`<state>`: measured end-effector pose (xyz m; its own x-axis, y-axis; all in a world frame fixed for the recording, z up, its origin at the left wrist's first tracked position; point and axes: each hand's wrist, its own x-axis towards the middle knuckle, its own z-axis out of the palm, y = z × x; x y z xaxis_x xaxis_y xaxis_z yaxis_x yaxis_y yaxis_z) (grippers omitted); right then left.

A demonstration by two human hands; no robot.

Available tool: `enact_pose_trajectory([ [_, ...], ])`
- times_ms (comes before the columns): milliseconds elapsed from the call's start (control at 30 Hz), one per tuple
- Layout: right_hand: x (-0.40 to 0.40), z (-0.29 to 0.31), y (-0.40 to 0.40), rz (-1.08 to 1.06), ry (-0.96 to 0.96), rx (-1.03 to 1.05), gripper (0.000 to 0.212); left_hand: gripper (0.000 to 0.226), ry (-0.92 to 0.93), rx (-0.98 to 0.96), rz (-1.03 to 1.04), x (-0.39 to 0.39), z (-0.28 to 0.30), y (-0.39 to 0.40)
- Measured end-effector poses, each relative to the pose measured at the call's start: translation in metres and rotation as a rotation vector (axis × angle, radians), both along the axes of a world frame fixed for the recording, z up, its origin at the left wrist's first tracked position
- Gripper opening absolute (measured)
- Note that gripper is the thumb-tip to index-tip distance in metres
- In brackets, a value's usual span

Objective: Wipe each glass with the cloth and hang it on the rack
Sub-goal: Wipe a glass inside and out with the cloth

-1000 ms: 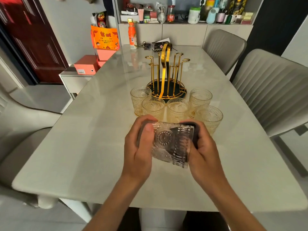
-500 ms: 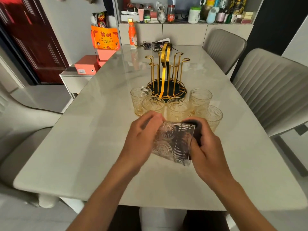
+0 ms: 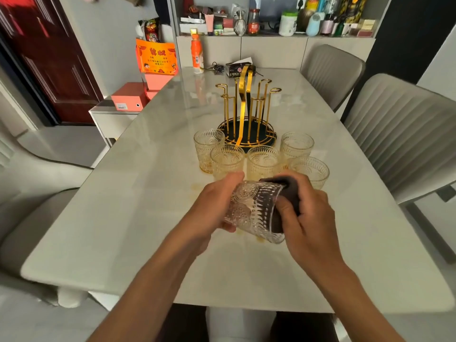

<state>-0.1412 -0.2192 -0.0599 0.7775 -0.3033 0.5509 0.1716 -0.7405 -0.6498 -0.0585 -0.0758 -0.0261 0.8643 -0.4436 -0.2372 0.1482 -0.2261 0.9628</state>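
Note:
My left hand [image 3: 209,208] grips an embossed clear glass [image 3: 251,211] by its base, held on its side above the table. My right hand [image 3: 308,218] holds a dark cloth [image 3: 288,193] pushed into the glass's mouth, with the thumb on the rim. Beyond my hands several more amber-tinted embossed glasses [image 3: 262,161] stand upright in a cluster. Behind them stands the gold rack [image 3: 246,114] on its black round base, with nothing hanging on its hooks.
The pale marble table [image 3: 148,206] carries an orange bottle [image 3: 197,54], keys and a small dark box at its far end. Grey chairs [image 3: 404,134] stand to the right and left. A cluttered shelf runs along the back wall.
My left hand has turned the glass, so its base now points more to the left and its mouth to the right. The cloth has stayed in the glass's mouth under my right hand.

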Motion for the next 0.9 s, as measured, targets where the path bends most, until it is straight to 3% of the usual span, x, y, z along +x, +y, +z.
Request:
enact_pose_trajectory([
  [33,0.000,-0.001,0.004,-0.012,-0.014,0.103,0.021,0.037,-0.073,-0.044,0.028,-0.002,-0.001,-0.001],
  [100,-0.002,0.000,0.015,0.030,0.020,0.558,0.019,0.022,-0.403,-0.249,0.131,-0.013,-0.012,-0.003],
  [167,-0.002,0.002,0.020,0.169,0.215,0.980,0.024,0.012,-0.618,-0.424,0.140,-0.023,-0.031,-0.003],
  [200,-0.002,0.002,0.018,0.234,0.330,1.017,0.025,0.013,-0.661,-0.462,0.155,-0.026,-0.038,-0.004],
  [267,0.001,0.000,0.012,0.300,0.424,0.932,0.025,0.006,-0.632,-0.421,0.195,-0.024,-0.041,-0.003],
  [333,0.005,-0.004,0.008,0.257,0.336,0.771,0.023,0.009,-0.505,-0.305,0.169,-0.017,-0.028,-0.003],
  [467,0.009,-0.007,-0.007,0.065,0.036,0.088,0.019,0.022,-0.141,-0.084,0.018,0.003,-0.001,0.000],
  [533,0.010,-0.009,-0.008,0.017,-0.043,-0.076,0.025,0.024,-0.107,-0.061,0.015,0.002,0.000,-0.001],
  [600,0.011,-0.015,0.001,-0.024,-0.086,0.049,0.026,0.024,-0.126,-0.091,0.105,-0.005,-0.004,-0.005],
  [767,0.008,-0.019,-0.002,-0.091,-0.089,0.903,0.022,0.022,-0.070,-0.228,0.435,0.000,-0.014,0.002],
  [833,0.001,-0.017,0.000,0.036,-0.049,0.918,0.023,0.025,0.029,-0.297,0.521,0.006,-0.016,0.007],
  [900,-0.004,-0.016,0.008,0.175,-0.017,0.773,0.021,0.026,0.018,-0.315,0.555,0.006,-0.019,0.004],
])
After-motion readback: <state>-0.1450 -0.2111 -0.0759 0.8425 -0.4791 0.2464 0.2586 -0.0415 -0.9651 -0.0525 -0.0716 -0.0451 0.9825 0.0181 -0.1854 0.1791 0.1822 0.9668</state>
